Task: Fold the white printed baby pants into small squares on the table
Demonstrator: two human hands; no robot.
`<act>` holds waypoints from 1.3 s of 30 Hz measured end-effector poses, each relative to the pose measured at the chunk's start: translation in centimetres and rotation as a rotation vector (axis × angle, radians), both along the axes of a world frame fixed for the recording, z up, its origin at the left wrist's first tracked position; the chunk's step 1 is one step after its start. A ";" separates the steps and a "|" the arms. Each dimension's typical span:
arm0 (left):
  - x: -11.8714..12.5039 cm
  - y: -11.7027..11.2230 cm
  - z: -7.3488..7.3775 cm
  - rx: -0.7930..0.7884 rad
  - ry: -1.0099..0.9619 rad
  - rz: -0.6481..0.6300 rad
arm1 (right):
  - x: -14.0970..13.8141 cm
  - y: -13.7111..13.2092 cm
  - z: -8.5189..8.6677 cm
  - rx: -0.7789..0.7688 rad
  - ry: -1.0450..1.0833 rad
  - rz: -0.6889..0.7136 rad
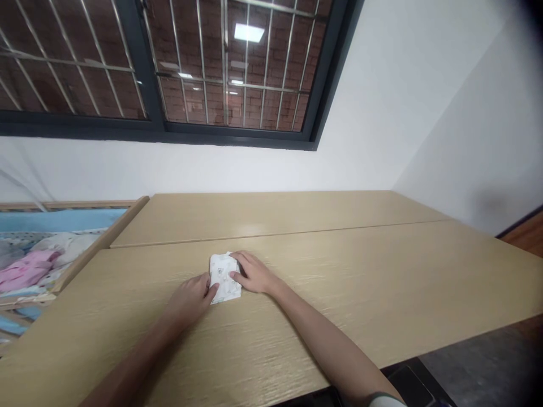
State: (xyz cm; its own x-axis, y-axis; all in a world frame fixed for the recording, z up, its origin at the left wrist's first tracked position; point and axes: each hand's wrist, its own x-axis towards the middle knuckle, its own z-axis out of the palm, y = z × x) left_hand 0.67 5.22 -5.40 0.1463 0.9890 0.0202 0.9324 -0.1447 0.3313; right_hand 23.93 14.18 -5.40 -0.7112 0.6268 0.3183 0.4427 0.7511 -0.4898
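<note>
A small white cloth (223,275) with a faint printed pattern lies folded into a compact square on the wooden table (382,282). My left hand (192,295) rests at its lower left edge, fingers curled against the fabric. My right hand (252,272) lies on its right side, fingers bent and pressing down on the cloth. Both hands touch the cloth, which stays flat on the tabletop.
A wooden crib (59,249) with blue lining, pink and white cloths stands at the left, against the table. A barred window (169,68) fills the wall behind. White walls meet at the right; dark floor (487,362) shows below the table's near edge.
</note>
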 end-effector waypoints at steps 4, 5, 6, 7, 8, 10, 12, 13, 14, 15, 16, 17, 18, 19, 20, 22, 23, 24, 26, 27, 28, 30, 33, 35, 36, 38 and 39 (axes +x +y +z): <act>0.0 0.0 0.0 -0.002 0.003 0.007 | 0.0 -0.1 0.1 -0.004 0.007 -0.002; 0.0 0.0 0.0 -0.002 0.001 0.004 | 0.0 -0.1 0.1 -0.005 0.011 -0.001; 0.0 0.0 0.0 -0.003 -0.001 -0.002 | 0.0 -0.1 0.1 -0.005 0.014 0.001; 0.0 0.0 0.0 -0.002 -0.004 -0.007 | 0.0 -0.1 0.1 -0.004 0.015 0.002; 0.0 0.0 -0.1 -0.001 -0.006 -0.008 | 0.0 -0.1 0.2 -0.003 0.016 0.002; 0.0 0.0 0.0 -0.002 -0.007 -0.005 | 0.0 -0.1 0.2 0.000 0.016 0.002; 0.0 0.0 0.1 -0.007 -0.007 0.006 | 0.0 -0.1 0.1 0.001 0.017 -0.001; 0.0 0.0 0.1 -0.010 -0.007 0.010 | 0.0 -0.1 0.1 0.000 0.018 -0.002; 0.1 -0.1 0.2 -0.014 -0.007 0.010 | 0.0 -0.1 0.1 -0.002 0.017 -0.004; 0.1 -0.1 0.3 -0.017 -0.006 0.011 | 0.0 -0.1 0.1 -0.003 0.015 -0.005; 0.1 -0.1 0.4 -0.019 -0.004 0.013 | 0.0 -0.1 0.1 -0.004 0.013 -0.005; 0.1 -0.1 0.5 -0.021 -0.002 0.015 | 0.0 -0.1 0.1 -0.005 0.011 -0.006; 0.1 -0.2 0.5 -0.023 0.000 0.019 | 0.0 -0.1 0.1 -0.005 0.009 -0.005; 0.2 -0.2 0.5 -0.022 0.000 0.019 | 0.0 -0.1 0.1 -0.005 0.008 -0.005; 0.2 -0.2 0.4 -0.020 0.000 0.015 | 0.0 -0.1 0.1 -0.004 0.006 -0.004; 0.1 -0.1 0.3 -0.010 0.000 0.003 | 0.0 -0.1 0.1 0.000 0.002 -0.003; 0.1 -0.1 0.2 -0.005 0.001 -0.002 | 0.0 -0.1 0.1 0.001 0.000 -0.001; 0.1 -0.1 0.2 -0.003 0.003 -0.004 | 0.0 -0.1 0.0 0.003 -0.001 -0.001; 0.1 0.0 0.1 -0.007 0.007 -0.002 | 0.0 0.0 0.0 0.003 0.000 0.000; 0.0 0.0 0.0 -0.009 0.007 0.000 | 0.0 0.0 0.0 0.003 0.002 0.000; 0.0 0.0 0.0 -0.010 0.004 -0.001 | 0.0 0.0 0.0 0.002 0.006 0.001; 0.0 0.0 0.0 -0.010 -0.006 0.001 | 0.0 0.0 0.0 -0.001 0.012 0.003; -0.1 0.1 -0.2 -0.011 -0.020 0.006 | 0.0 0.0 0.0 -0.003 0.013 0.004; -0.1 0.2 -0.5 -0.013 -0.029 0.005 | 0.0 0.0 0.0 -0.002 0.009 0.004; -0.1 0.3 -0.7 -0.011 -0.036 0.001 | 0.1 0.0 0.0 -0.001 0.008 0.005; -0.2 0.3 -1.2 0.000 -0.056 -0.005 | 0.1 0.0 -0.1 0.004 0.013 0.004; -0.2 0.3 -1.4 0.011 -0.072 -0.008 | 0.1 0.0 -0.2 0.011 0.021 0.000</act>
